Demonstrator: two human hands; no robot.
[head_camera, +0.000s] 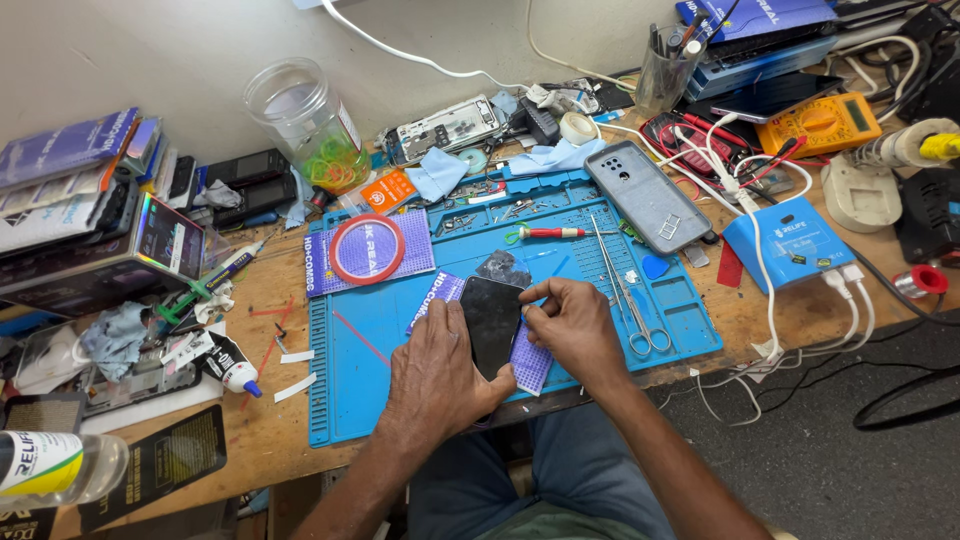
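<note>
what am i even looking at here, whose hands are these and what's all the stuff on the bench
This is one picture from a camera worn on a person's head, looking down at their own two bare hands over a cluttered wooden workbench. The left hand presses down on a dark phone lying on a blue work mat. The right hand pinches at the phone's upper edge. Nearby lie scissors, a ring of red tape, a grey phone back cover and a yellow multimeter.
</note>
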